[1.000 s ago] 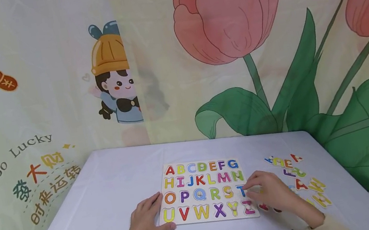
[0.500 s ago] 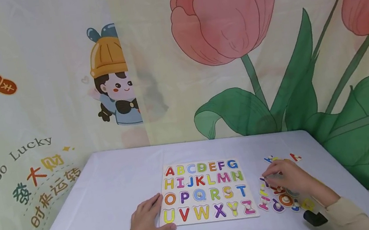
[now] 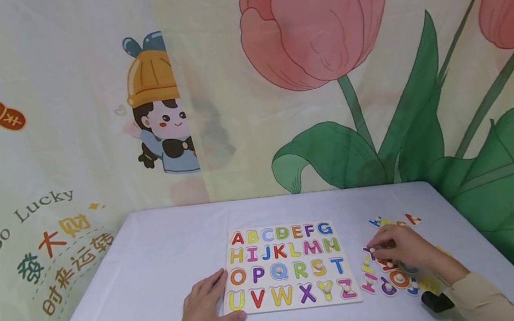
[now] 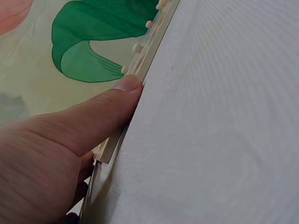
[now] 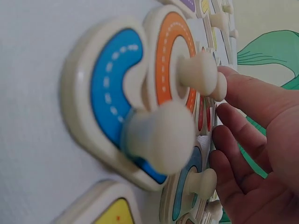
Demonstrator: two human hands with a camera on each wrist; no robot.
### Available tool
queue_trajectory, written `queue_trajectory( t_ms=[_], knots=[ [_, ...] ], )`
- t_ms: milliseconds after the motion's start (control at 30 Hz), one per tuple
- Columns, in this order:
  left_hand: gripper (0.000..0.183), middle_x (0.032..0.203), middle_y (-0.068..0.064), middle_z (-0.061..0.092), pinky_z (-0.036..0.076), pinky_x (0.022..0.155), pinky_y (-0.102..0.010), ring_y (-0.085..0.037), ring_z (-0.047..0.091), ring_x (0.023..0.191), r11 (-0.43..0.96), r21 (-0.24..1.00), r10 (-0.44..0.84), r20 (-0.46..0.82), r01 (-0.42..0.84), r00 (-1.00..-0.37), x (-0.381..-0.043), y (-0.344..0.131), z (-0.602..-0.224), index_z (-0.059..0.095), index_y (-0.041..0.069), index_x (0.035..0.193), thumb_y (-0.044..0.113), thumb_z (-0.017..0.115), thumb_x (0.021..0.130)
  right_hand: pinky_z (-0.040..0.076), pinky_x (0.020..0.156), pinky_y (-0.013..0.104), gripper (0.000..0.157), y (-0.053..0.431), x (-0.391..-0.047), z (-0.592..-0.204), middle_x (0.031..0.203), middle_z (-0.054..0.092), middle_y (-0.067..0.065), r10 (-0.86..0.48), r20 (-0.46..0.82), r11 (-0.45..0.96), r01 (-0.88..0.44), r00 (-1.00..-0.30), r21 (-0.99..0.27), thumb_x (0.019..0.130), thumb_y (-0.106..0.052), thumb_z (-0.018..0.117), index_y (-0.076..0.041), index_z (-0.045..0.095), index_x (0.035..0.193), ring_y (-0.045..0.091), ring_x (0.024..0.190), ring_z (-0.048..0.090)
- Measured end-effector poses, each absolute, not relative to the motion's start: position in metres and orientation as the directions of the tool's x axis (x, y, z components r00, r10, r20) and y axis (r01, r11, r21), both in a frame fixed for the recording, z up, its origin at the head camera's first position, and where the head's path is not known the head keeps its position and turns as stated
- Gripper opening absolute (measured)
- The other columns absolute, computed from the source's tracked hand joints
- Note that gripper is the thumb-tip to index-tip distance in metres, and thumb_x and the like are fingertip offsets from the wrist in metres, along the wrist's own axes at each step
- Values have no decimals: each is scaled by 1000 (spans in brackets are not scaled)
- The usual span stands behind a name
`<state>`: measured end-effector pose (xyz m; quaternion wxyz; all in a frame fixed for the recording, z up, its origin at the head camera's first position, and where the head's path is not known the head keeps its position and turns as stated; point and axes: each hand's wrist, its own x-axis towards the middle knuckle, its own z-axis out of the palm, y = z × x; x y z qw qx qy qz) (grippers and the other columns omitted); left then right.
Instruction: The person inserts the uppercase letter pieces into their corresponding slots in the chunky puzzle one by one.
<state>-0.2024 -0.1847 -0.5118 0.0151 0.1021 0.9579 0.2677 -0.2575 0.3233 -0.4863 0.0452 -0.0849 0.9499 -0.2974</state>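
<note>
The white alphabet puzzle board (image 3: pixel 267 286) lies on the table, with knobs standing on some of its letters. My left hand (image 3: pixel 202 312) rests at its near left corner, the fingers along the left side and the straight thumb (image 4: pixel 100 112) against the near edge. Over the loose letter pieces to the right is my right hand (image 3: pixel 407 249), its fingertips at a small purple piece (image 3: pixel 369 255). Whether they pinch its knob is hidden. Below that hand are an orange O piece (image 3: pixel 399 279) and a blue curved piece (image 5: pixel 105 84), both with knobs.
Further loose pieces lie around the right hand: a pink H (image 3: pixel 369 284), a purple one (image 3: pixel 387 287), a yellow one (image 3: pixel 430 284) and a red one (image 3: pixel 412 218). A white cloth covers the table (image 3: pixel 162 265). A printed curtain (image 3: pixel 223 76) hangs behind.
My right hand has moved from the T on the board rightward to the loose pieces, and has stayed there over the last half second. The left hand keeps its place.
</note>
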Motion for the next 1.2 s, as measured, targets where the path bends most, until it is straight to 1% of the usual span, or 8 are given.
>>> queue_trajectory(
  t_ms=[200,467,600,867,1133,1200],
  knots=[
    [111,167,-5,42,29,120,-64,-34,37,148,838,511,203,35,192,-979,-202,-184,-512,45,13,163,66,87,75,56,69,25,13,325,-258,-487,106,69,-2,-198,-19,786,-147,-980,-601,92,-16,84,-21,86,105,18,92,58],
    [111,167,-5,42,29,120,-65,-35,37,148,842,507,201,25,185,-979,-202,-183,-511,45,13,163,66,88,75,56,70,23,12,322,-256,-483,100,71,-4,-188,8,781,-155,-982,-605,92,-14,84,-22,86,100,17,91,59],
    [111,167,-5,42,29,120,-65,-34,36,148,845,504,192,23,177,-981,-203,-183,-513,44,13,163,67,87,75,56,66,24,11,318,-253,-477,99,70,-3,-174,18,778,-149,-985,-611,93,-13,83,-20,86,101,17,86,59],
    [112,167,-5,42,29,120,-65,-35,36,148,845,503,192,28,179,-981,-203,-184,-514,45,13,163,68,87,75,56,71,22,9,295,-241,-466,96,70,-5,-159,89,803,-181,-983,-568,92,-16,85,-20,86,99,14,89,61],
    [111,168,-4,41,29,121,-64,-33,36,149,845,505,190,27,177,-981,-205,-183,-516,44,15,163,67,87,75,55,75,23,10,257,-226,-459,96,69,-8,-140,114,808,-180,-984,-561,90,-16,87,-23,87,97,12,90,60],
    [111,168,-4,41,28,121,-64,-33,36,149,845,504,190,29,179,-981,-205,-183,-516,44,15,163,67,87,75,55,76,23,10,246,-222,-458,96,68,-9,-129,108,803,-168,-986,-572,89,-16,87,-25,87,95,11,90,59]
  ],
)
